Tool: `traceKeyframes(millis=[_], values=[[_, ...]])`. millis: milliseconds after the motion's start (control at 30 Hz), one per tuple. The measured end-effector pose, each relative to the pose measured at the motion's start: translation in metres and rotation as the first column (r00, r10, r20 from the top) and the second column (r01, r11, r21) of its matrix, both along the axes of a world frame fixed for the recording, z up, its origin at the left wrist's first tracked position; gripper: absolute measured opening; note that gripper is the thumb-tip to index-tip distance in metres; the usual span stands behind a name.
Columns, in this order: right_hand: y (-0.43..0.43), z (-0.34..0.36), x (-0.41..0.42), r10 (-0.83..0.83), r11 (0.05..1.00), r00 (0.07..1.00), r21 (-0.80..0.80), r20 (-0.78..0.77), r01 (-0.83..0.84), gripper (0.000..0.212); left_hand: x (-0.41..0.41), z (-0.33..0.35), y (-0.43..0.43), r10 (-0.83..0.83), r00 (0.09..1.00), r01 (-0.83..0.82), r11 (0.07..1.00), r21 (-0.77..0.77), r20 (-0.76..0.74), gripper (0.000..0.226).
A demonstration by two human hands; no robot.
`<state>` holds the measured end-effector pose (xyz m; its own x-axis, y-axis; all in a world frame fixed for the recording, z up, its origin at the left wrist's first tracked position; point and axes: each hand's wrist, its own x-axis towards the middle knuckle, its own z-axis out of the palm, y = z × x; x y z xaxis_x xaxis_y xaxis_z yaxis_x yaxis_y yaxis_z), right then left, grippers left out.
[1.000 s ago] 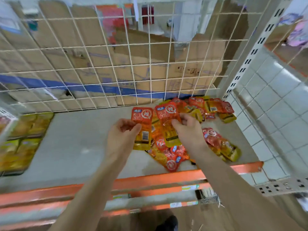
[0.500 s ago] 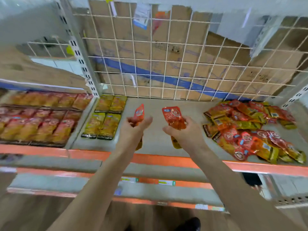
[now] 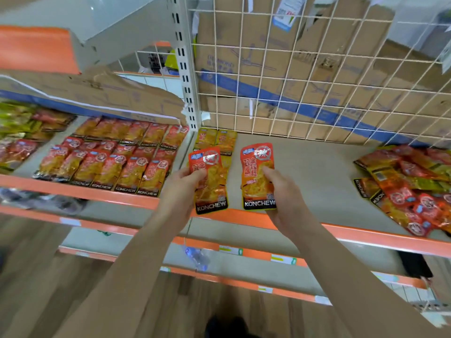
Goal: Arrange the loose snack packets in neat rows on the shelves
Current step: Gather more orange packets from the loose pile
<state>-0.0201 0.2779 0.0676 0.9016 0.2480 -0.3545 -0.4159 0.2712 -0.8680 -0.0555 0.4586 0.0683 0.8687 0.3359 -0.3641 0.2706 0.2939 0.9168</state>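
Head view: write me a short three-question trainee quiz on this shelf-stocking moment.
1. True or false: the left hand holds the left packet while the right hand holds the right packet.
2. Where does the loose pile lie? A) at the right end of the shelf B) on the floor C) in a box
3. Fill in: the word printed along each held packet's bottom edge is ____.
Key: 1 true; 2 A; 3 KONCHEW.
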Motion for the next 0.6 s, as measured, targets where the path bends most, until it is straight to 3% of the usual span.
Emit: traceKeyframes(millis=[300, 500, 600], values=[[0.065, -0.012, 0.015, 0.140, 0.989, 0.987, -0.063, 0.078, -0.135, 0.023, -0.029, 0.003, 0.066, 0.155, 0.987, -0.149, 0.979, 0.142, -0.035, 0.011], [0.129, -0.019, 0.014, 0.197, 0.979, 0.970, -0.088, 0.140, -0.186, 0.014, -0.039, -0.003, 0.130, 0.233, 0.972, -0.228, 0.964, 0.137, -0.019, 0.011], [0.165, -0.024, 0.008, 0.202, 0.976, 0.969, -0.105, 0.139, -0.189, 0.013, -0.041, -0.013, 0.169, 0.258, 0.966, -0.253, 0.959, 0.128, -0.018, 0.024]])
